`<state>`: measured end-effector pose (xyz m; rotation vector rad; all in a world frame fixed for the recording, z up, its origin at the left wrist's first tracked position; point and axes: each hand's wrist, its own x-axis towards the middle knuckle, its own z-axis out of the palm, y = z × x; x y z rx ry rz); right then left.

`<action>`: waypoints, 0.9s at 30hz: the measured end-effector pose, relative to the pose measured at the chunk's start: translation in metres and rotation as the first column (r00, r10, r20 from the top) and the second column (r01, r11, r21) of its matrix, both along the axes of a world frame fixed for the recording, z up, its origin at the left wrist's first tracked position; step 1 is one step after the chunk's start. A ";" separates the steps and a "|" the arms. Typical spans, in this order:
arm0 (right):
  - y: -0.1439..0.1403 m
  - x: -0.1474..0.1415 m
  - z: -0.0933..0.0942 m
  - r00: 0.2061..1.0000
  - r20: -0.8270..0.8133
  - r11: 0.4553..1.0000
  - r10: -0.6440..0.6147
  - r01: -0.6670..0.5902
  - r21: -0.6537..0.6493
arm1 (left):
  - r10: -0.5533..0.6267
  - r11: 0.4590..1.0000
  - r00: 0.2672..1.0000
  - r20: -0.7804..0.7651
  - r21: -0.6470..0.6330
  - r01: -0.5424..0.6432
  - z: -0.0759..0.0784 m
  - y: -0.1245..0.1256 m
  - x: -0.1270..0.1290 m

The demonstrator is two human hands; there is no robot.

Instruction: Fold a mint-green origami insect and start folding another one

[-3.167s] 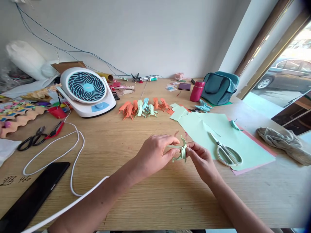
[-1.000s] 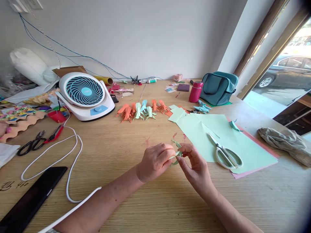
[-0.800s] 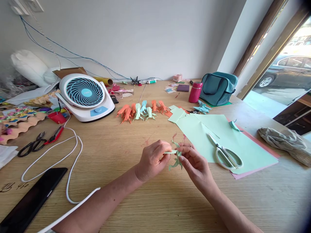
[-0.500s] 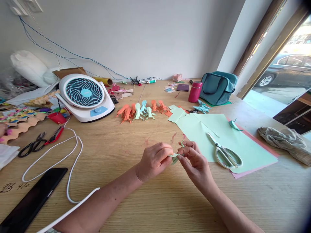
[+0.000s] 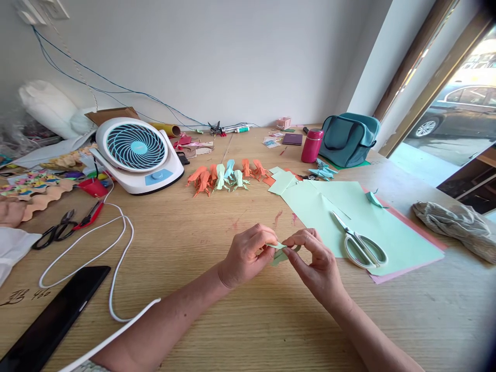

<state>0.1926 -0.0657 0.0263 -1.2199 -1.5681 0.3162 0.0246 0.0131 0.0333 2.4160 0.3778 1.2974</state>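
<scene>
Between my two hands is a small folded piece of light green paper (image 5: 279, 254), partly hidden by my fingers. My left hand (image 5: 250, 257) pinches its left side between thumb and fingers. On the other side, my right hand (image 5: 315, 258) grips it with thumb and forefinger, close to the left fingertips. Beyond the hands, several folded paper figures (image 5: 220, 178) in orange, pale green and light blue stand in a row. Pale green sheets (image 5: 321, 206) lie to the right, with white-handled scissors (image 5: 364, 250) resting on them.
A white fan (image 5: 135, 150) stands at the back left. A white cable (image 5: 127, 227) loops past a black phone (image 5: 58, 315) and dark scissors (image 5: 58, 230). At the back right are a pink flask (image 5: 312, 145) and a teal bag (image 5: 346, 142); a crumpled cloth (image 5: 457, 225) lies far right.
My right fingers have drawn in closer to the paper, and the thin curled strip that stood above them is now lower, beside the forefinger. My left hand keeps its pinch.
</scene>
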 end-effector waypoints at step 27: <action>0.002 0.004 -0.004 1.000 -0.006 1.000 0.014 -0.014 0.021 | 0.035 0.929 0.983 -0.181 0.369 0.035 0.008 0.013 -0.010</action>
